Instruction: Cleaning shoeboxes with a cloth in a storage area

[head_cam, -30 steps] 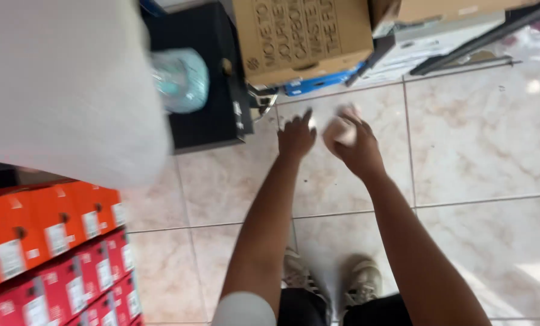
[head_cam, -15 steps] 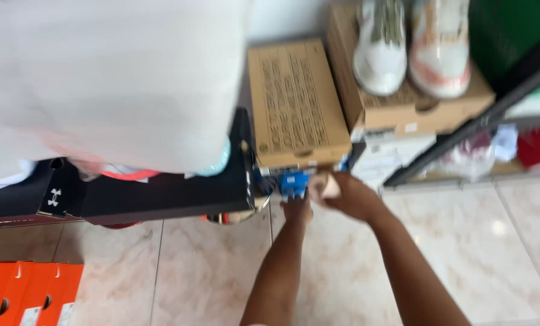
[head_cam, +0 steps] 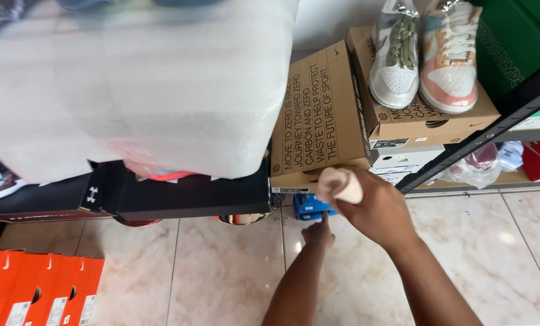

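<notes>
We record our right hand (head_cam: 378, 208) closed around a small pale roll of crumpled white paper (head_cam: 339, 184), held up against the near edge of a flat brown cardboard shoe box (head_cam: 318, 115) with dark printing on its lid. Our left hand (head_cam: 318, 232) sits just below it, fingers curled in and the index finger raised, pointing up toward a small blue box (head_cam: 309, 206) tucked under the brown one; it grips nothing.

To the right of that brown box, a second brown cardboard shoe box (head_cam: 427, 124) carries a pair of sneakers: a white and olive-green low shoe (head_cam: 395, 57) and, beside it, a white, peach and pink low shoe (head_cam: 451, 57). A white shoe box (head_cam: 406, 162) lies beneath. A black metal shelf rail (head_cam: 481, 136) runs diagonally on the right, with a green box (head_cam: 511, 42) at the far right.

To the left, a large sheet of white foam wrap (head_cam: 143, 84) covers much of the view, over a long black shoe box (head_cam: 185, 196). Near left, orange shoe boxes (head_cam: 38, 290) stand on the beige tiled floor (head_cam: 222, 271).
</notes>
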